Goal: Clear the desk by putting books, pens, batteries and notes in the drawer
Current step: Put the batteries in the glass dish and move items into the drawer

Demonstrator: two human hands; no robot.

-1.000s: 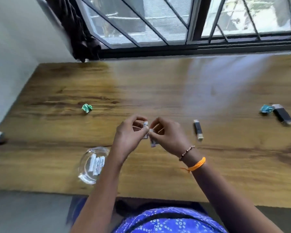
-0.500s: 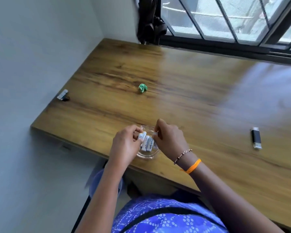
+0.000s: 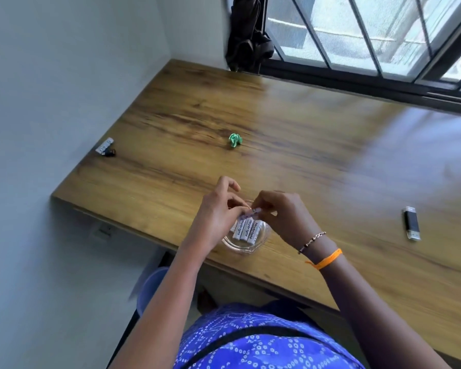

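A small clear glass dish [image 3: 246,247] sits near the desk's front edge with three white batteries [image 3: 246,229] lying side by side in it. Both hands hover right over the dish. My right hand [image 3: 282,217] pinches one more white battery [image 3: 253,213] at its fingertips just above the others. My left hand [image 3: 216,217] touches the same battery from the left with its fingertips. A crumpled green note [image 3: 235,140] lies farther back on the wooden desk [image 3: 304,145].
A black USB stick [image 3: 411,222] lies at the right. A white battery with a small black object [image 3: 106,148] rests at the desk's left edge by the wall. A dark cloth [image 3: 248,46] hangs at the window corner. No drawer is in view.
The view swung left and both hands moved from mid-desk to over the glass dish. More batteries now lie in the dish than a second ago.
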